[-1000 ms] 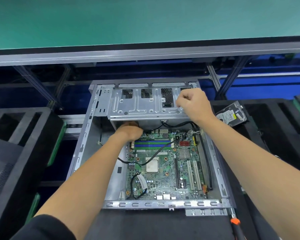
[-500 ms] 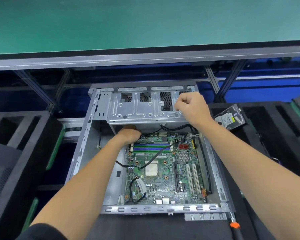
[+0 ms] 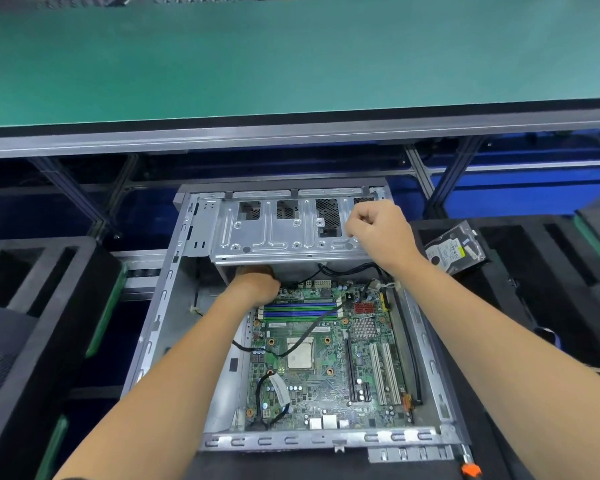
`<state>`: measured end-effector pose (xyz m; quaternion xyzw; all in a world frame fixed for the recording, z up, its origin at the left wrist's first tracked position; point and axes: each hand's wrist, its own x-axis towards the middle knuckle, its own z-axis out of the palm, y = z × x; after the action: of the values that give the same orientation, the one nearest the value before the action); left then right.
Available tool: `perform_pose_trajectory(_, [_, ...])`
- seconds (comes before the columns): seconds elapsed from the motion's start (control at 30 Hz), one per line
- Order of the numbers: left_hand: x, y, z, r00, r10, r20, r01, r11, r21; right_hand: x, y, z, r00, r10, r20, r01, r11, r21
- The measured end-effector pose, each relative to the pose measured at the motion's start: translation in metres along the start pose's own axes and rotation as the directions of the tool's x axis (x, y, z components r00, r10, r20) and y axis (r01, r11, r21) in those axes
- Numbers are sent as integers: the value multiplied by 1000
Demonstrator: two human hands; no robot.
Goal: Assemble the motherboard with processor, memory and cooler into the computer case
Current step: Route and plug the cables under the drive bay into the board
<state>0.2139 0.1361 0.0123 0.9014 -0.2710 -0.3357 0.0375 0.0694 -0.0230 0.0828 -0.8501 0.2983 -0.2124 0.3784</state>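
The motherboard (image 3: 326, 358) lies flat inside the computer case (image 3: 160, 306), its processor (image 3: 299, 355) seated at the centre with no cooler over it; the blue memory slots (image 3: 298, 310) look empty. The left hand (image 3: 257, 284) reaches under the drive cage (image 3: 284, 230), fingers hidden. The right hand (image 3: 378, 230), fingers curled, rests on the cage; what it grips is unclear.

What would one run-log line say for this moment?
left hand: reaching under drive cage, fingers hidden | right hand: fisted at cage's right end | motherboard: in case | cooler: not seen
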Motion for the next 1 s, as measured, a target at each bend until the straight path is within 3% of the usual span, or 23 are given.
perform_pose_trajectory(0.13, [-1, -2, 1, 996, 74, -51, -66, 987, 146, -1, 0, -1, 1000, -1, 0, 1, 1000, 8])
perform_pose_trajectory(0.27, [-1, -2, 1, 977, 147, -152, -120, 978, 173, -1, 1, -1, 1000, 13, -2, -13, 1000, 1])
perform_pose_trajectory(0.37, [-4, -2, 5, 978, 202, -48, -194, 973, 127, -1, 1, -1, 1000, 22, -1, -22, 1000, 7])
perform_pose_trajectory(0.47, [-5, 0, 7, 974, 225, -8, -216, 943, 254, -2, 0, -2, 1000, 26, 2, -26, 1000, 9])
perform_pose_trajectory(0.67, [-2, -8, -1, 986, 131, -106, -134, 991, -23, -3, -2, -2, 1000, 29, -5, -29, 1000, 7])
perform_pose_trajectory(0.83, [0, 20, 1, 993, 116, -18, -115, 992, 53, -4, -3, -2, 999, 36, -12, -36, 999, 8])
perform_pose_trajectory(0.93, [2, 48, 10, 988, 152, 28, -147, 980, -138, -4, -5, -2, 999, 40, -11, -40, 999, 6])
perform_pose_trajectory(1.0, [8, 61, 16, 994, 111, -21, -113, 976, -185, -4, -5, -2, 999, 42, -17, -42, 999, -1])
